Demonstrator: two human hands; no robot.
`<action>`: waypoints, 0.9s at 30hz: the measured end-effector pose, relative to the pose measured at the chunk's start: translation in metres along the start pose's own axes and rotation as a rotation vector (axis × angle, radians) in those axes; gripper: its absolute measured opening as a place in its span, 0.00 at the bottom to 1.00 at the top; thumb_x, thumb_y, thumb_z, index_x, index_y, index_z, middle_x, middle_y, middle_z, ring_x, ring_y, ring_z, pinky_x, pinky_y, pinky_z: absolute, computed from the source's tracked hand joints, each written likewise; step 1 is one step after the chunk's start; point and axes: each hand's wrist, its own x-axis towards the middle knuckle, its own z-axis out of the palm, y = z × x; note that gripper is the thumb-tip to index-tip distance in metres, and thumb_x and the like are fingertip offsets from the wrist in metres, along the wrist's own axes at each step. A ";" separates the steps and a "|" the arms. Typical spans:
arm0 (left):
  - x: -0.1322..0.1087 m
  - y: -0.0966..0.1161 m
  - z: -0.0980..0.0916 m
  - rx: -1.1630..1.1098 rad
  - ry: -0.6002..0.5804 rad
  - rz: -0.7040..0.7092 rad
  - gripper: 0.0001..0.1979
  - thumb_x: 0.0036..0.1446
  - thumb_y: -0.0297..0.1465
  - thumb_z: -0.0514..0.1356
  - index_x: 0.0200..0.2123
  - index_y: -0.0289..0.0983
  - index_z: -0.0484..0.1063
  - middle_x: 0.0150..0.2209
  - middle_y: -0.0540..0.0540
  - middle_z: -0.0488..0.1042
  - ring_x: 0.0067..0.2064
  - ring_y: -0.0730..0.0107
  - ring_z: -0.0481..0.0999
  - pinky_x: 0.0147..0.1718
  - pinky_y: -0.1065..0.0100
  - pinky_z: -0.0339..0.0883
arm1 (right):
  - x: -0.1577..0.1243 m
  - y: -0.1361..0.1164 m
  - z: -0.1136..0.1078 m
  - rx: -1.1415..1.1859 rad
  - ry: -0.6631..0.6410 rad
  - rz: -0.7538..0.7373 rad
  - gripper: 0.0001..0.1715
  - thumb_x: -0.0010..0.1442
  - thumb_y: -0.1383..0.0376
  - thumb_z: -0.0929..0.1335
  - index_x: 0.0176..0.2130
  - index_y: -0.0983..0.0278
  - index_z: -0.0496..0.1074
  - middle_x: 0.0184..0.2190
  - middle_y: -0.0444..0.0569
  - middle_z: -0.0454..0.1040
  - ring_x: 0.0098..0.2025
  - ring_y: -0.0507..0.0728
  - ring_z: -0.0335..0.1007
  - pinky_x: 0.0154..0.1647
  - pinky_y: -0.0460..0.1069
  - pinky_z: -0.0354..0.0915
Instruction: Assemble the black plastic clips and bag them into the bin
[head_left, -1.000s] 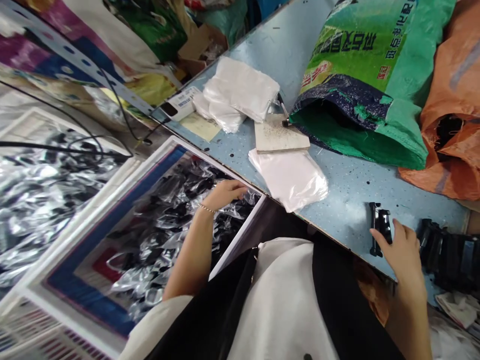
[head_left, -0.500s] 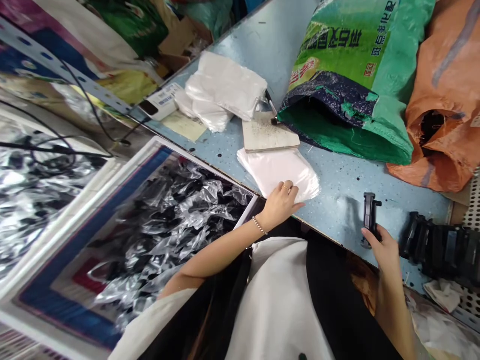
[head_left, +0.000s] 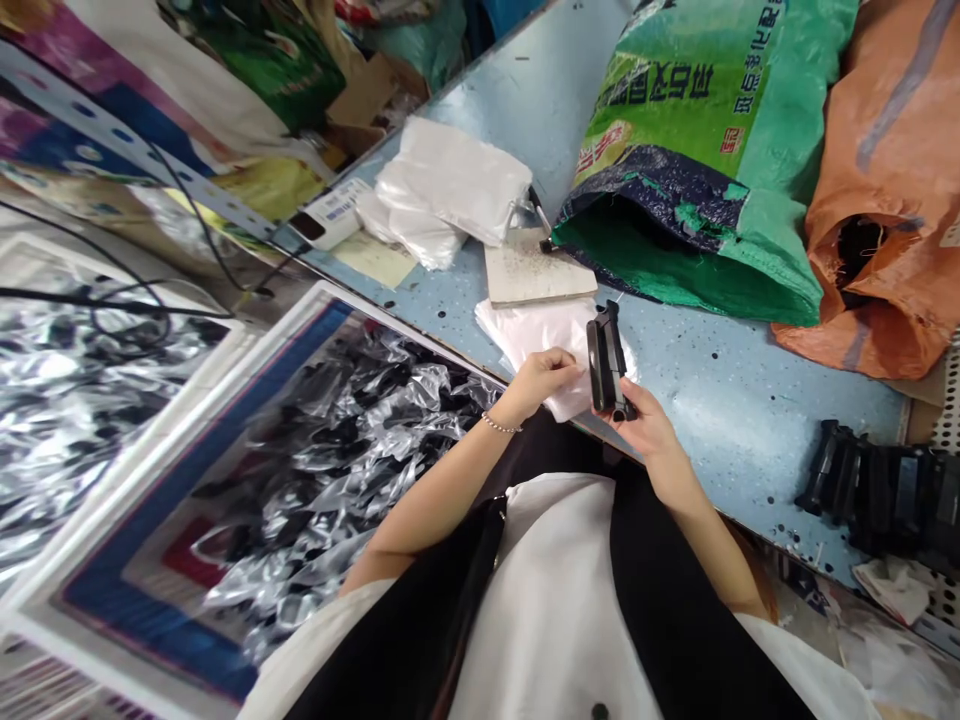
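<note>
Head view: our right hand (head_left: 651, 425) is clamped on a black plastic clip (head_left: 607, 358), held over the near end of a white plastic bag (head_left: 521, 335) on the blue table (head_left: 720, 420). Our left hand (head_left: 541, 383) touches that bag, just beside the right hand.

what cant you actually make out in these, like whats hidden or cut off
All from the head view:
The underside of the black plastic holder is hidden by the right hand.
The row of black parts is cut off by the right edge, so it can't be counted.
Glare on the black pieces in clear plastic blurs their shape.
The inside of the orange woven sack is lost in shadow.
The print on the white label is too small to read.
</note>
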 end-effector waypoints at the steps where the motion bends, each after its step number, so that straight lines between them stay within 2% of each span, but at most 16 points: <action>1: -0.001 -0.002 -0.002 -0.036 0.041 0.013 0.16 0.48 0.40 0.69 0.24 0.36 0.69 0.24 0.52 0.69 0.25 0.77 0.65 0.26 0.71 0.61 | 0.007 0.000 -0.004 0.033 0.041 -0.011 0.20 0.48 0.54 0.80 0.36 0.61 0.77 0.32 0.43 0.82 0.34 0.55 0.78 0.41 0.53 0.76; 3: -0.003 -0.005 -0.008 -0.019 0.121 0.092 0.13 0.50 0.37 0.69 0.27 0.36 0.69 0.27 0.50 0.73 0.26 0.75 0.68 0.27 0.70 0.65 | 0.012 -0.001 -0.015 0.075 0.132 -0.035 0.21 0.46 0.55 0.81 0.35 0.61 0.77 0.33 0.43 0.82 0.35 0.55 0.78 0.39 0.52 0.76; 6: -0.010 -0.010 -0.013 0.321 0.114 0.358 0.03 0.60 0.28 0.61 0.34 0.36 0.74 0.37 0.43 0.80 0.37 0.67 0.78 0.39 0.62 0.75 | -0.006 -0.004 -0.031 0.015 0.230 -0.082 0.21 0.46 0.54 0.81 0.36 0.62 0.78 0.33 0.45 0.82 0.35 0.56 0.78 0.40 0.52 0.76; 8: -0.014 -0.011 -0.010 0.618 0.048 0.535 0.12 0.64 0.22 0.53 0.39 0.36 0.78 0.46 0.39 0.81 0.47 0.61 0.79 0.51 0.53 0.75 | -0.030 -0.006 -0.038 -0.064 0.226 -0.123 0.20 0.49 0.52 0.80 0.36 0.61 0.78 0.34 0.46 0.82 0.35 0.57 0.78 0.40 0.52 0.75; 11: -0.019 -0.008 0.001 0.841 0.000 0.651 0.19 0.65 0.19 0.50 0.52 0.35 0.76 0.55 0.35 0.77 0.55 0.57 0.78 0.58 0.49 0.73 | -0.069 -0.006 -0.040 -0.102 0.043 -0.054 0.27 0.54 0.46 0.75 0.44 0.62 0.79 0.36 0.50 0.82 0.35 0.58 0.77 0.36 0.52 0.73; 13: -0.023 -0.005 0.009 0.842 0.010 0.675 0.23 0.66 0.20 0.50 0.61 0.36 0.70 0.59 0.35 0.74 0.60 0.57 0.76 0.60 0.51 0.74 | -0.087 -0.003 -0.038 -0.072 -0.104 0.091 0.32 0.56 0.42 0.72 0.48 0.63 0.78 0.36 0.52 0.81 0.33 0.58 0.76 0.31 0.51 0.72; 15: -0.030 -0.001 0.017 0.801 0.003 0.710 0.27 0.67 0.20 0.49 0.67 0.38 0.63 0.63 0.36 0.71 0.64 0.58 0.72 0.62 0.53 0.72 | -0.091 0.002 -0.035 -0.022 -0.169 0.234 0.33 0.58 0.42 0.70 0.48 0.65 0.78 0.37 0.55 0.81 0.31 0.57 0.74 0.24 0.48 0.68; 17: -0.042 0.002 0.025 0.755 -0.054 0.774 0.30 0.68 0.20 0.48 0.71 0.40 0.57 0.65 0.36 0.68 0.67 0.59 0.69 0.64 0.54 0.70 | -0.082 0.006 -0.032 0.049 -0.158 0.300 0.33 0.59 0.41 0.70 0.47 0.66 0.78 0.38 0.56 0.81 0.29 0.55 0.72 0.19 0.45 0.62; 20: -0.066 0.001 0.037 0.681 -0.221 0.881 0.34 0.68 0.19 0.47 0.74 0.43 0.48 0.65 0.37 0.67 0.67 0.61 0.69 0.64 0.58 0.70 | -0.061 0.009 -0.027 0.084 -0.061 0.214 0.30 0.56 0.40 0.72 0.38 0.62 0.77 0.29 0.47 0.77 0.22 0.50 0.62 0.16 0.43 0.57; 22: -0.079 -0.002 0.045 0.635 -0.302 0.897 0.36 0.67 0.19 0.47 0.75 0.44 0.44 0.65 0.37 0.68 0.66 0.61 0.70 0.63 0.59 0.71 | -0.052 0.011 -0.020 -0.045 0.059 0.087 0.25 0.58 0.42 0.72 0.33 0.60 0.75 0.25 0.42 0.72 0.21 0.49 0.60 0.18 0.44 0.61; 24: -0.086 -0.006 0.051 0.608 -0.305 0.863 0.36 0.66 0.21 0.51 0.75 0.41 0.45 0.64 0.34 0.67 0.65 0.58 0.71 0.62 0.58 0.72 | -0.052 0.014 -0.008 -0.297 0.140 -0.040 0.18 0.62 0.47 0.71 0.34 0.59 0.76 0.28 0.42 0.74 0.27 0.52 0.67 0.28 0.46 0.70; 26: -0.089 -0.005 0.052 0.615 -0.252 0.835 0.34 0.65 0.27 0.57 0.72 0.37 0.52 0.62 0.31 0.68 0.63 0.53 0.72 0.59 0.55 0.75 | -0.059 0.015 0.006 -0.557 0.119 -0.146 0.14 0.65 0.52 0.70 0.43 0.57 0.78 0.38 0.45 0.77 0.41 0.57 0.74 0.47 0.51 0.74; 27: -0.091 -0.002 0.048 0.627 -0.209 0.829 0.32 0.65 0.29 0.59 0.70 0.36 0.57 0.59 0.31 0.70 0.61 0.52 0.75 0.56 0.55 0.76 | -0.063 0.015 0.012 -0.654 0.066 -0.181 0.14 0.66 0.53 0.70 0.48 0.56 0.78 0.45 0.46 0.78 0.50 0.58 0.73 0.57 0.53 0.70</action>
